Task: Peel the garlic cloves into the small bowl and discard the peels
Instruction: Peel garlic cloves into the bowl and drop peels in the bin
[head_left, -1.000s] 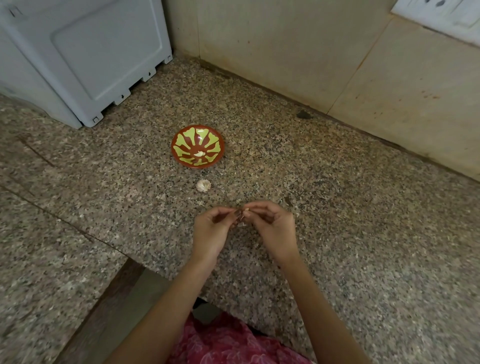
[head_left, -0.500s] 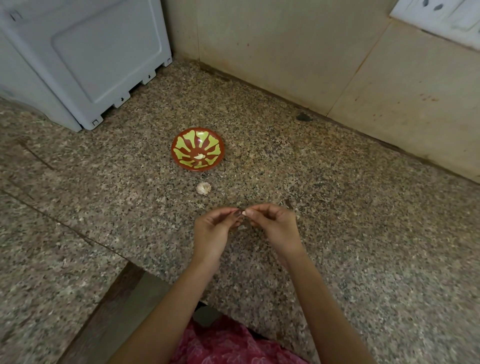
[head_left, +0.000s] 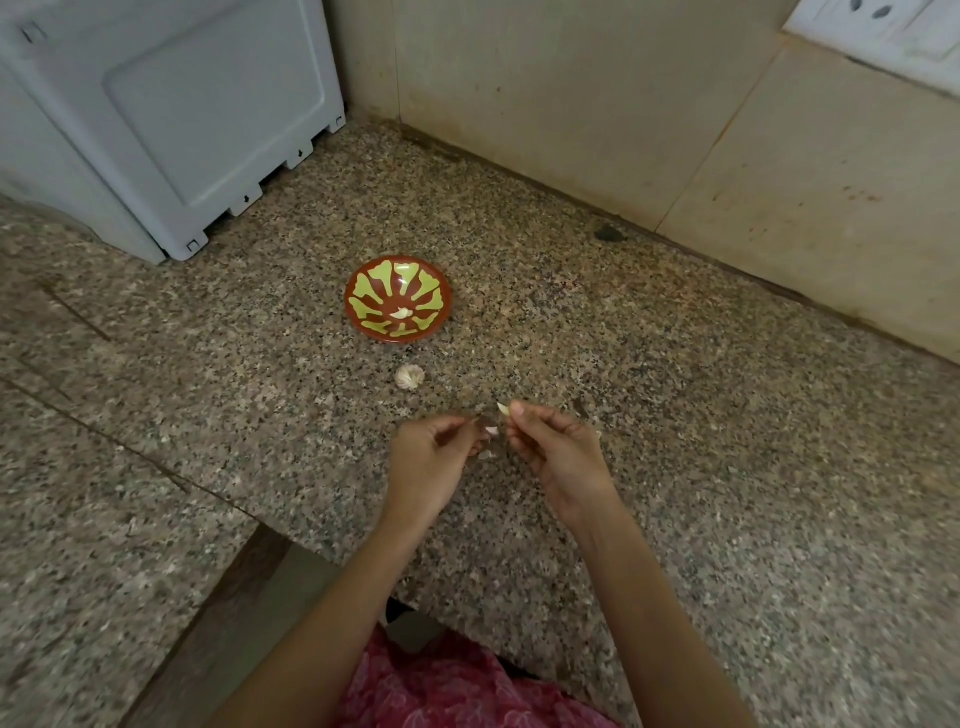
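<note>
Nearest, pinched between thumb and fingertip of the right grip (head_left: 558, 452): a pale garlic clove (head_left: 503, 409), tip poking out toward the left grip. Just to the left, across a small gap: the left grip (head_left: 428, 462), fingers curled, nipping a thin scrap of peel (head_left: 491, 431). Under the gap between both grips, loose on the speckled desk (head_left: 675, 415): another pale flake of peel (head_left: 485, 455).

Judging by the bare tip, mostly stripped. Cannot tell about any skin on the end hidden inside the fingers.

Probably light and firm, smooth and rather slippery once bare. Better taken across the thick middle than by the taper. Peel papery, next to weightless, apt to cling to fingertips or drift off. Worth gathering together before discarding.

A little beyond the left grip, lying on the desk with skin on: the remaining garlic head (head_left: 410, 376). Further out again: the small bowl (head_left: 400, 338), red-brown with a yellow-green pattern, holding one peeled clove (head_left: 401, 313) near the bottom. Farthest, well out to the left of both grips: a white appliance (head_left: 182, 130) against the wall.
</note>
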